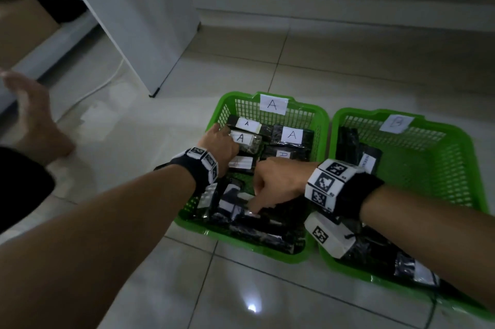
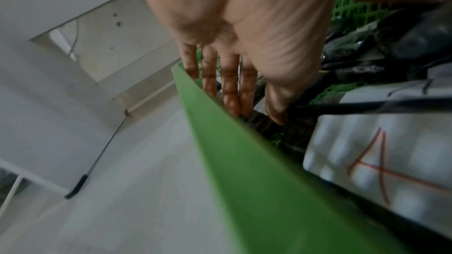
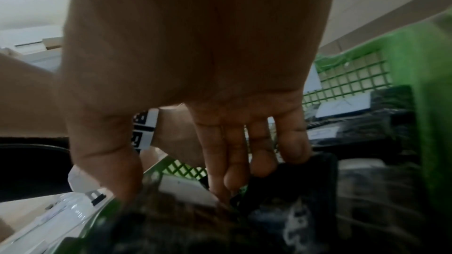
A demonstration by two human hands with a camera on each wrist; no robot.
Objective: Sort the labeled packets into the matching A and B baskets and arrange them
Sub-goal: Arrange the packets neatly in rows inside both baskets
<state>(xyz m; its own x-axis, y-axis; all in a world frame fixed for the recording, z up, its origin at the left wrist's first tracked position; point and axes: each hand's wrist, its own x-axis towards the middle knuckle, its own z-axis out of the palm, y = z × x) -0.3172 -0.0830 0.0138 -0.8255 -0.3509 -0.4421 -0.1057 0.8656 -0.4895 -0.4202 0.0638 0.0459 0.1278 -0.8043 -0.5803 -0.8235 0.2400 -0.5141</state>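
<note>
Two green baskets stand side by side on the floor: basket A (image 1: 227, 99) on the left with an "A" sign (image 1: 273, 104), basket B (image 1: 401, 115) on the right with a "B" sign (image 1: 396, 122). Both hold black packets with white labels. My left hand (image 1: 218, 131) (image 2: 257, 111) reaches into basket A's far left corner, fingers straight down between the wall (image 2: 244, 161) and an A-labelled packet (image 1: 245, 139). My right hand (image 1: 253, 206) (image 3: 171, 194) digs into the packets at basket A's front; thumb and index finger straddle a white-labelled packet (image 3: 186, 188).
A white cabinet (image 1: 147, 20) stands behind basket A, with a cable (image 1: 93, 90) on the tiles beside it. A bare foot (image 1: 34, 119) rests at the left. Basket B holds packets along its left wall (image 1: 348, 146) and at its front (image 1: 412, 267).
</note>
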